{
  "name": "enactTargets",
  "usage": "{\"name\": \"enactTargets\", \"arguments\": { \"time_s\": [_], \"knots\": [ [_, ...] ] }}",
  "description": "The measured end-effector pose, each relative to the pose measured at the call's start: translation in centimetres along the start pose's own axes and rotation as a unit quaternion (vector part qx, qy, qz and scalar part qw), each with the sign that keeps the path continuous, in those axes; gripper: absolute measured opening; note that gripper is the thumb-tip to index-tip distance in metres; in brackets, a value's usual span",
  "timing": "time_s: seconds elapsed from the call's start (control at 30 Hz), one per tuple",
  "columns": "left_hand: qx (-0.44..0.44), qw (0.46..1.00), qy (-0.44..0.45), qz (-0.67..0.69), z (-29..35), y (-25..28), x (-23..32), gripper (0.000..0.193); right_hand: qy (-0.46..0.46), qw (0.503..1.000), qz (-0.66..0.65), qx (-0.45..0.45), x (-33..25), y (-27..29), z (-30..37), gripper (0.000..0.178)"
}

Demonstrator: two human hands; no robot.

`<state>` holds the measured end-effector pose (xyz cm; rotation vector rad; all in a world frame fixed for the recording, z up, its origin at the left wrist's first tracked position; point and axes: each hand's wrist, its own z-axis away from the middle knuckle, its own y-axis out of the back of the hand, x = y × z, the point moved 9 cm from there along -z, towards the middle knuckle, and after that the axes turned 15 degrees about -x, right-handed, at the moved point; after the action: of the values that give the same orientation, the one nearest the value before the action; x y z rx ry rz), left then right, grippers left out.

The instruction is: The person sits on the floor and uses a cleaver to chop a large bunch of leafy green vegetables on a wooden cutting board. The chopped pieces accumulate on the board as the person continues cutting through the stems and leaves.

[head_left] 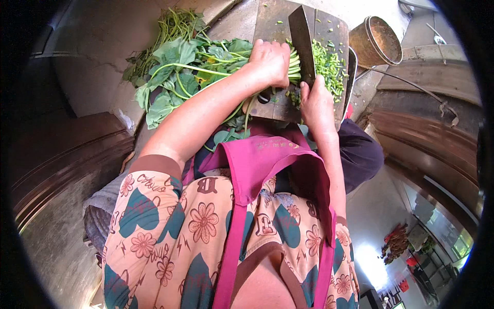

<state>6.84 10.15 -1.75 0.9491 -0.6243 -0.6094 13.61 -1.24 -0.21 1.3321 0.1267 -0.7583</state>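
Observation:
My left hand is closed around a bunch of green leafy stems, pressing them on a wooden cutting board. Broad leaves of the bunch trail off to the left, under and past my forearm. In my right hand is a cleaver with a wide dark blade, its handle hidden in my grip. The blade stands on edge just right of the stems' cut ends. Chopped green pieces lie heaped on the board to the right of the blade.
At the far left, more long stems are piled on the ground. A rusty, worn bucket stands beyond the board's right side. A thin rod or cord runs near it. My magenta apron and dark-clothed knee are close below the board.

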Motion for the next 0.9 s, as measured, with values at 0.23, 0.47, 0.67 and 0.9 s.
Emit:
{"name": "enactTargets", "arguments": {
  "time_s": [0.23, 0.47, 0.67, 0.9],
  "knots": [
    [0.139, 0.989, -0.046, -0.020, 2.7, 0.1, -1.5, 0.100, -0.010, 0.999, 0.022, 0.034, -0.4, -0.5, 0.8, 0.023],
    [0.124, 0.987, -0.061, -0.084, 1.9, -0.7, -0.4, 0.055, 0.168, 0.961, -0.015, 0.218, -4.4, 10.0, 3.9, 0.022],
    [0.106, 0.986, -0.094, -0.090, 1.2, -0.8, 0.2, 0.049, 0.220, 0.920, -0.177, 0.272, -2.4, 9.5, 2.9, 0.017],
    [0.095, 0.983, -0.127, -0.090, 0.9, -0.9, 0.2, 0.051, 0.103, 0.981, -0.046, 0.158, -1.2, 7.9, 0.6, 0.021]
  ]
}}
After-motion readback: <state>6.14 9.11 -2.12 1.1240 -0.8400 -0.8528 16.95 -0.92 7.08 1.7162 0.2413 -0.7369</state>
